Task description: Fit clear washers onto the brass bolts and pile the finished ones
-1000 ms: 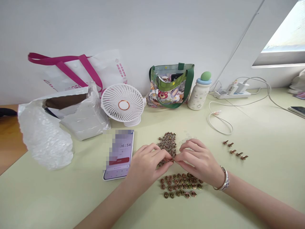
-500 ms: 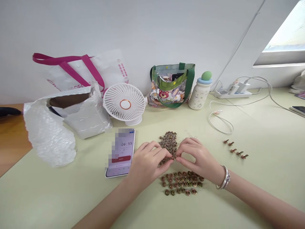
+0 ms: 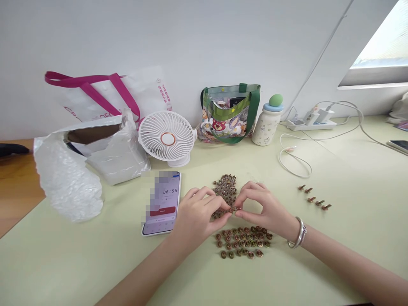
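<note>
My left hand and my right hand meet over the table, each pinching at the same small brass-coloured screw. The fingertips cover much of it, and whether a nut sits on it cannot be made out. Just behind the fingers lies a pile of small metal fasteners, partly hidden by my left hand. In front of my hands, rows of round, copper-coloured fasteners stand on the table. A bracelet circles my right wrist.
Several loose screws lie to the right. A phone showing a timer lies left of my hands. Behind are a white fan, a plastic mailer, a patterned bag, a bottle and a power strip with cables.
My fingertips have drawn slightly apart, so more of the screw shows between them. The phone's timer has gone from 06:55 to 06:56.
</note>
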A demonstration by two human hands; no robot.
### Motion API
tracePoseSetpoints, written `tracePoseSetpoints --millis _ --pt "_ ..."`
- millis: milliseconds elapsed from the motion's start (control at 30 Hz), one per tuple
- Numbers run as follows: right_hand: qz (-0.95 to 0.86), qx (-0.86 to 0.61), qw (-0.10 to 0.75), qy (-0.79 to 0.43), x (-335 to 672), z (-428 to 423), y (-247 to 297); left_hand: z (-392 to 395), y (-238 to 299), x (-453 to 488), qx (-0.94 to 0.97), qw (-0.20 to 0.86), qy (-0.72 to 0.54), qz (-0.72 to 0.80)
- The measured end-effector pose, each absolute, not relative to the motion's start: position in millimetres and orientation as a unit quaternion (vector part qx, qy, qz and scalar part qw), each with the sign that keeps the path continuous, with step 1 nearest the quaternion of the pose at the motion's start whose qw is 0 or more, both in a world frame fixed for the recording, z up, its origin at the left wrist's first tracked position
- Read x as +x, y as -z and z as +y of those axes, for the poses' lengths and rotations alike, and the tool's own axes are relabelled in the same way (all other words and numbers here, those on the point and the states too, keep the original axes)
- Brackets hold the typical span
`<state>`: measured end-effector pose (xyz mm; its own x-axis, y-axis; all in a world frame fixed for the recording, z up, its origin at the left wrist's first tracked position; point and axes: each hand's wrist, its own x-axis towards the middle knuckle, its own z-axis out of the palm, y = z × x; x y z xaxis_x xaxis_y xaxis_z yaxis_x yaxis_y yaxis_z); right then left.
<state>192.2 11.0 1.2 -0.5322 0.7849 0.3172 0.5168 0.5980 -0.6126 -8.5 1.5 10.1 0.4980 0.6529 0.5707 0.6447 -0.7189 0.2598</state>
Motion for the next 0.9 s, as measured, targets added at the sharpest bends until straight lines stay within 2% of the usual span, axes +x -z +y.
tracePoseSetpoints --millis 200,400,767,900 --pt "-0.870 -0.327 0.332 -0.161 194.2 13.5 1.9 0.5 -11.1 -7.5 0.867 0.034 -0.306 0.391" --pt "-0.896 -0.276 0.347 -0.010 196.6 15.8 5.9 0.8 -8.9 -7.7 0.877 0.034 -0.271 0.395" --pt "-0.892 -0.277 0.357 -0.001 193.4 13.1 7.3 2.3 -8.9 -9.4 0.870 0.087 -0.275 0.400" --pt "-0.890 -0.276 0.362 0.011 192.4 12.5 8.7 1.1 -9.7 -7.4 0.854 0.139 -0.261 0.427"
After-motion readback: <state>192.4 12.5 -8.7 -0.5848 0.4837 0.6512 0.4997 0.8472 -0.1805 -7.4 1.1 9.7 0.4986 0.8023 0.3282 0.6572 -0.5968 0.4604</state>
